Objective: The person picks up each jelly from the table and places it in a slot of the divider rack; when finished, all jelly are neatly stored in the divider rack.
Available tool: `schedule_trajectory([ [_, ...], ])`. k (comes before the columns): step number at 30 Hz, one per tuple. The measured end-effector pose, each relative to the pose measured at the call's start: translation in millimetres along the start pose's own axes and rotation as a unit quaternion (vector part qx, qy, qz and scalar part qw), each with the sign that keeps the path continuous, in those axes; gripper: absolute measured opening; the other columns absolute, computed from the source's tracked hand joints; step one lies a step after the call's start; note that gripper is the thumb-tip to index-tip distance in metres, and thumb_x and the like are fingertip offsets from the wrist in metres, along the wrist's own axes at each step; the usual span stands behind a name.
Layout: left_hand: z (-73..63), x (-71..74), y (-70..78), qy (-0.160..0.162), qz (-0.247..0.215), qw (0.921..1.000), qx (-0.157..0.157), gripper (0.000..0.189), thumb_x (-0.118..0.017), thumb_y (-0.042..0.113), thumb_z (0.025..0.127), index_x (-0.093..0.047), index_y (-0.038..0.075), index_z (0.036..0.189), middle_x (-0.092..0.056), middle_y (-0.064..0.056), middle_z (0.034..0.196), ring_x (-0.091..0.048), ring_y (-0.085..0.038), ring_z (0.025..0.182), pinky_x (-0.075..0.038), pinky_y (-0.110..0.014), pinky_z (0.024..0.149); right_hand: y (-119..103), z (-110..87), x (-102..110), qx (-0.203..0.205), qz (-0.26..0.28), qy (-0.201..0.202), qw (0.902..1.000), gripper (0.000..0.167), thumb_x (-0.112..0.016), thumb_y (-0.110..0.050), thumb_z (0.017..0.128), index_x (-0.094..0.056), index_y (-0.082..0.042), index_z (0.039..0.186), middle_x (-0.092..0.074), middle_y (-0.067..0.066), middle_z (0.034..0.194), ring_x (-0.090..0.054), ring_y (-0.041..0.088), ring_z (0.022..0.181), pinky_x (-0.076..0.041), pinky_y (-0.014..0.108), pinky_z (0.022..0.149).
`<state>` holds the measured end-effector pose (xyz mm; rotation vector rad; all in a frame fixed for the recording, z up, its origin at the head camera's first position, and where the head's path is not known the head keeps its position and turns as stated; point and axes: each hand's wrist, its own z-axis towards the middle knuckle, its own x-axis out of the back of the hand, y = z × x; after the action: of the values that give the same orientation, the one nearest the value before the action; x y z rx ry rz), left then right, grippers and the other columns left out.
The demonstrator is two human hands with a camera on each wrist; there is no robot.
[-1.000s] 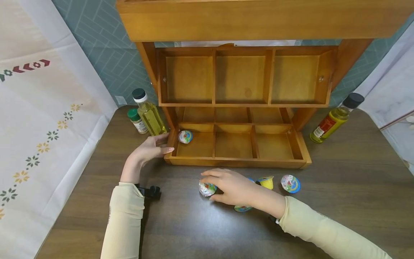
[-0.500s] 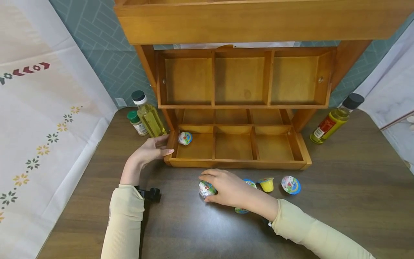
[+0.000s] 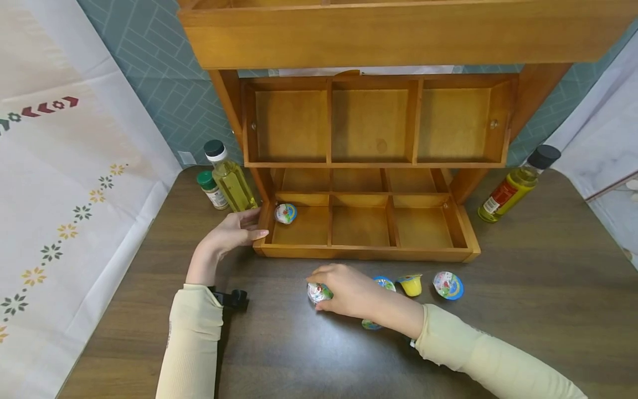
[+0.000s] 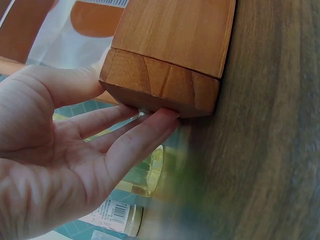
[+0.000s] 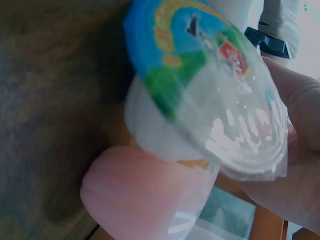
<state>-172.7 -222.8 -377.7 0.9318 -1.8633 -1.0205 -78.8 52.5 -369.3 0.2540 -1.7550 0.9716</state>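
Note:
In the head view my right hand (image 3: 349, 291) grips a foil-lidded jelly cup (image 3: 319, 292) low over the table, in front of the rack. The right wrist view shows a printed lid (image 5: 205, 85) on a whitish cup body, my thumb (image 5: 300, 100) beside it. Under that lid is a blurred, rounded pink thing (image 5: 140, 192); its kind I cannot tell. My left hand (image 3: 230, 233) rests on the left end of the wooden rack's (image 3: 369, 253) bottom tray. In the left wrist view its fairly straight fingers (image 4: 132, 145) press the outer end face, the thumb at the upper edge.
One jelly cup (image 3: 286, 214) sits in the bottom tray's left compartment. Near my right forearm lie more cups: a yellow one (image 3: 411, 285), a blue-rimmed one (image 3: 448, 285) and others partly hidden. An oil bottle (image 3: 231, 180), a green-capped jar (image 3: 212, 191) and another bottle (image 3: 513, 188) flank the rack.
My right hand has shifted slightly left and its fingers have closed in on the foil-lidded cup. More of the cups behind the forearm shows. My left hand has stayed put.

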Motion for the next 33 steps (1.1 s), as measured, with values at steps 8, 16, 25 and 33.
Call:
schedule_trajectory([
  [8,-1.9,1.2,-1.3,0.002,0.003,1.0,0.009,0.074,-0.061,0.009,0.089,-0.017,-0.002,0.147,-0.021,-0.02,0.152,-0.032,-0.036,0.134,-0.037,-0.045,0.102,0,3.1,2,0.035,-0.044,-0.013,0.9983,0.048,-0.073,-0.028,0.081,-0.061,-0.005,0.122,-0.061,0.006,0.122,-0.058,0.019,0.112,-0.048,0.031,0.093],
  [16,-2.7,1.2,-2.9,0.007,0.006,0.9998,0.017,0.075,-0.063,0.012,0.089,-0.017,0.0,0.148,-0.021,-0.021,0.151,-0.032,-0.036,0.134,-0.037,-0.045,0.103,11,4.4,13,0.122,-0.104,-0.022,0.9868,0.044,-0.069,-0.029,0.084,-0.062,-0.004,0.119,-0.062,0.006,0.118,-0.062,0.017,0.104,-0.051,0.026,0.085],
  [25,-1.3,1.7,0.8,0.001,0.01,0.9998,0.017,0.075,-0.062,0.012,0.089,-0.017,-0.001,0.148,-0.021,-0.021,0.152,-0.031,-0.036,0.135,-0.038,-0.045,0.102,16,10.8,46,0.15,-0.107,0.016,0.9829,0.045,-0.068,-0.033,0.084,-0.063,-0.006,0.12,-0.062,0.005,0.12,-0.062,0.017,0.105,-0.051,0.027,0.086],
  [33,0.5,1.9,1.0,0.001,0.017,0.9996,0.022,0.076,-0.063,0.015,0.089,-0.016,-0.001,0.148,-0.021,-0.022,0.151,-0.031,-0.036,0.135,-0.038,-0.046,0.102,28,41.1,65,0.11,-0.016,0.067,0.9915,0.045,-0.071,-0.031,0.082,-0.064,-0.007,0.119,-0.063,0.003,0.116,-0.061,0.012,0.099,-0.051,0.019,0.079],
])
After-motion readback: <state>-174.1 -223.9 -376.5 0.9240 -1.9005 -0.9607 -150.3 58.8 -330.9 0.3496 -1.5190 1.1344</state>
